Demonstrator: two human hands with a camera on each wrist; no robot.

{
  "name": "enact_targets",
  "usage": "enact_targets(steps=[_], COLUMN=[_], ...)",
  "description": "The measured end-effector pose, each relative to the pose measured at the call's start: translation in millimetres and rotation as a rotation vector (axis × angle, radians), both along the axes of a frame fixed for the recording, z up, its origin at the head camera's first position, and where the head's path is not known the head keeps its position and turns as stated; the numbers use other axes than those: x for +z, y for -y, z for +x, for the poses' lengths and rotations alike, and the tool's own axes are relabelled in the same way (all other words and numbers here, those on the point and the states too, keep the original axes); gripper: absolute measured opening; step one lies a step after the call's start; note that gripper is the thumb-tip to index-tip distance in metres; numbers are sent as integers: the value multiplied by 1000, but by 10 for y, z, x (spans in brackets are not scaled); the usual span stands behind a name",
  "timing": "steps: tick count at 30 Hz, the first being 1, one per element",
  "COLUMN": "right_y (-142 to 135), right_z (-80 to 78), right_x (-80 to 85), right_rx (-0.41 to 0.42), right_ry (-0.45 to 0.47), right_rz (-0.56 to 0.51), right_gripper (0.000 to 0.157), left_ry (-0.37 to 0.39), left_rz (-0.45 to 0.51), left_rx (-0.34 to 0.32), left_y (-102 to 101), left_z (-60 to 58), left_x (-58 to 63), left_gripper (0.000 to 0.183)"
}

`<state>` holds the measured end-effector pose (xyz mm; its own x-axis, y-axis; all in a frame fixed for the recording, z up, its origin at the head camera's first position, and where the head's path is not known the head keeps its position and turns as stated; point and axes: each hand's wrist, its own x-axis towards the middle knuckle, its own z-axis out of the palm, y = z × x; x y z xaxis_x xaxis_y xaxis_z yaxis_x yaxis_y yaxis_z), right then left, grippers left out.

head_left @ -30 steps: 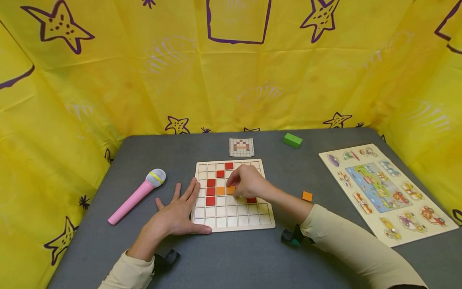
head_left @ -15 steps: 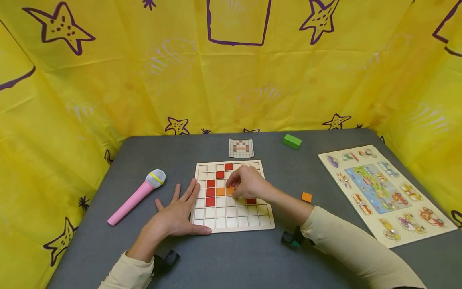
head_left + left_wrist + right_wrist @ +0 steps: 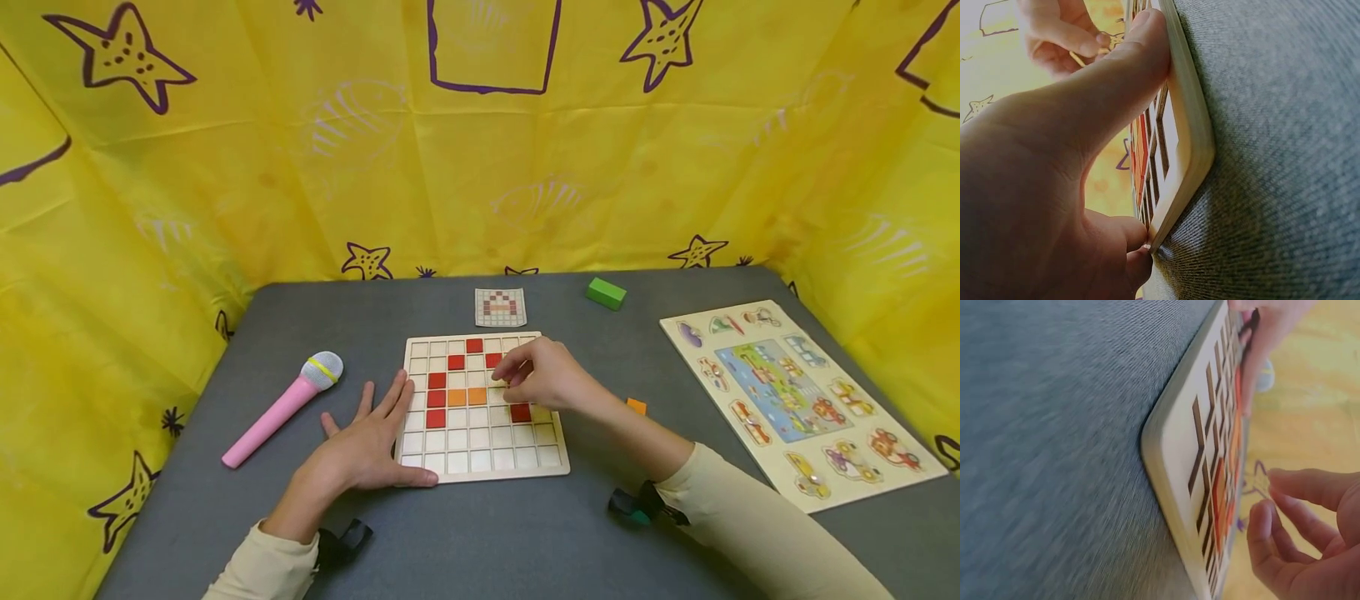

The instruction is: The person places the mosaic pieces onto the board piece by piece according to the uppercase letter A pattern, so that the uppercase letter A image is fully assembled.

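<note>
A pale wooden grid board (image 3: 480, 461) lies on the grey table, holding several red tiles (image 3: 521, 413) and two orange tiles (image 3: 477, 396) side by side in one row. My left hand (image 3: 367, 450) rests along its left side, fingers spread at the edge, and the thumb (image 3: 1141, 56) lies on the near edge. Just above the right part of the grid hovers my right hand (image 3: 551, 379). Its fingertips (image 3: 1261, 519) are loosely bent and apart, with no tile seen between them. That hand hides part of the board's upper right. Behind the board lies a small pattern card (image 3: 501, 307).
A loose orange tile (image 3: 636, 406) lies right of the board, partly behind my right forearm. Farther back sits a green block (image 3: 606, 293). A wooden picture puzzle (image 3: 727, 398) occupies the right side; a pink toy microphone (image 3: 277, 412) lies left. Yellow cloth (image 3: 465, 192) surrounds the table.
My right hand has let go of the second orange tile and moved up and to the right, revealing more red tiles. The left hand stays where it was.
</note>
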<state>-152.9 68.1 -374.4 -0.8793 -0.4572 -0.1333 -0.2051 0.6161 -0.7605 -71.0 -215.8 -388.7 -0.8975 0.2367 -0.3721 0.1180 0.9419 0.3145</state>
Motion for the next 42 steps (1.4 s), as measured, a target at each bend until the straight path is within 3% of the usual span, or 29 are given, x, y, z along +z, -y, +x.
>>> enact_targets(steps=[30, 42], right_y=[-1334, -1612], right_z=[298, 353], right_x=[-60, -119], right_rx=[-161, -232], right_ry=[-13, 35], right_rz=[49, 75], right_gripper=[31, 37], left_ry=[-7, 0], left_rz=[-5, 1], left_rx=[-18, -14], left_y=[0, 1], left_z=[-10, -14], left_x=[2, 4], left_gripper=[142, 142])
